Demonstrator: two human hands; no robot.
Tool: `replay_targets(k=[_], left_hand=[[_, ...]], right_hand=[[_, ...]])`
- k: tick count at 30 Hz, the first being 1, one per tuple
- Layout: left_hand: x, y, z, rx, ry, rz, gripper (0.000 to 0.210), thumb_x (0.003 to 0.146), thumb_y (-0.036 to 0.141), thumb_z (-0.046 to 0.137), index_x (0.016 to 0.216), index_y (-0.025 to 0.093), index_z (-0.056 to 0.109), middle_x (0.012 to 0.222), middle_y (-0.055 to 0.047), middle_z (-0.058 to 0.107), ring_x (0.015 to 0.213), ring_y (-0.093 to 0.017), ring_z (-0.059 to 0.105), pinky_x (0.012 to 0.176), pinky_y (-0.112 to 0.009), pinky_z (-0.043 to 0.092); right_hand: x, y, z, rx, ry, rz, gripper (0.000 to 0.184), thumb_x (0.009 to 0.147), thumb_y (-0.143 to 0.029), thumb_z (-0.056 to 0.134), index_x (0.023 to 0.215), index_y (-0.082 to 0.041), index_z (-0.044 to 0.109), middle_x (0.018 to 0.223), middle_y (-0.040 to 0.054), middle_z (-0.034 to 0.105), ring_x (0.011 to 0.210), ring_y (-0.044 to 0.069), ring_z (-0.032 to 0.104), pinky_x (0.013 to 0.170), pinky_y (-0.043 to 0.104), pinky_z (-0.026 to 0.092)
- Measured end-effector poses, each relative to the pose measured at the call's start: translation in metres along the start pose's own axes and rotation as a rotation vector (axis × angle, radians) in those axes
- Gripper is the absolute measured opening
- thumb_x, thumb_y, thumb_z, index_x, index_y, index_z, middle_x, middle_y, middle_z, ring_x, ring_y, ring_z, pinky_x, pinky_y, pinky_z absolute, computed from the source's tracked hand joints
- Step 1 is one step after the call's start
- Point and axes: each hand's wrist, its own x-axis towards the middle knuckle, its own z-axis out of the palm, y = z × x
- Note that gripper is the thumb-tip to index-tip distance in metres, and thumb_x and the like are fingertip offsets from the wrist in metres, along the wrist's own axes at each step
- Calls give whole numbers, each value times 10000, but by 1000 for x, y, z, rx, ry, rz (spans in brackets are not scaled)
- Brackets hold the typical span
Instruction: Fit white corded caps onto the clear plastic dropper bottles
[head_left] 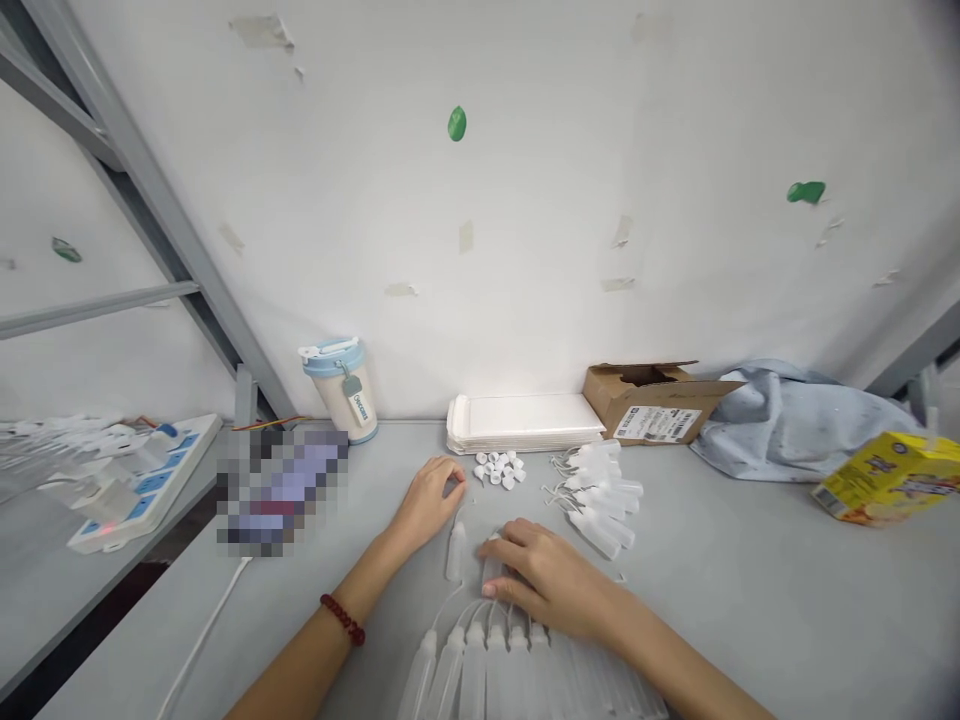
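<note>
My left hand is closed, thumb and index fingertips together, just above a small translucent squeeze bottle lying on the table. What those fingertips hold, if anything, is too small to make out. My right hand curls over another small translucent squeeze bottle, fingers and thumb around it and partly hiding it. Small white caps lie loose beyond my hands. Nearest me is a row of several longer translucent bottles with thin pale strands at their necks. More small bottles are heaped to the right.
Behind the caps lies a stack of white flat packets, beside an open cardboard box. A tumbler, blurred phone and power strip stand left. Right are a grey-blue cloth and yellow carton.
</note>
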Motion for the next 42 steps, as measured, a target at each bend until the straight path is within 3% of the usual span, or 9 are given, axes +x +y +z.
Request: replay_targets(k=[10, 16, 19, 26, 34, 42], left_hand=[[-3, -1, 1, -7, -5, -49, 81, 785, 147, 481, 756, 181, 548, 777, -32, 594, 779, -184, 556, 725, -321, 461], [-3, 4, -1, -50, -68, 55, 289, 891, 194, 361, 1096, 210, 564, 1099, -66, 577, 983, -189, 529, 875, -350, 433], [-3, 4, 1, -23, -138, 129, 353, 884, 145, 351, 1144, 249, 566, 1200, -42, 547, 1071, -201, 479, 934, -379, 395], [-4, 4, 2, 24, -98, 67, 306, 881, 159, 366, 1045, 224, 616, 1048, -37, 615, 984, -199, 511, 896, -369, 413], [-8, 1, 2, 64, -46, 3, 274, 835, 150, 424, 1020, 198, 621, 938, -69, 580, 912, -216, 518, 820, -374, 447], [-11, 1, 1, 73, -2, -8, 272, 794, 98, 441, 874, 193, 683, 813, -56, 573, 847, -205, 512, 776, -347, 452]], right_hand=[[-3, 8, -2, -80, 1, 37, 275, 921, -309, 372, 1080, -209, 574, 846, 59, 543, 732, 164, 521, 639, 263, 410], [-2, 10, -1, -174, -11, 7, 303, 918, -183, 349, 1102, -229, 586, 786, 43, 539, 658, 133, 506, 587, 225, 374], [-3, 10, 0, -200, -57, 4, 359, 878, -80, 344, 1107, -214, 587, 749, 39, 549, 620, 124, 502, 569, 222, 353], [-7, 9, 3, -102, -23, 10, 300, 903, -132, 335, 1053, -199, 586, 762, 37, 555, 624, 123, 510, 557, 220, 335], [-8, 8, 3, -232, 14, 33, 254, 913, -186, 340, 881, -200, 591, 692, 20, 524, 553, 119, 462, 521, 233, 281], [-8, 8, 1, -179, 16, 77, 270, 935, -266, 321, 835, -203, 564, 681, 6, 529, 561, 111, 470, 515, 219, 276]])
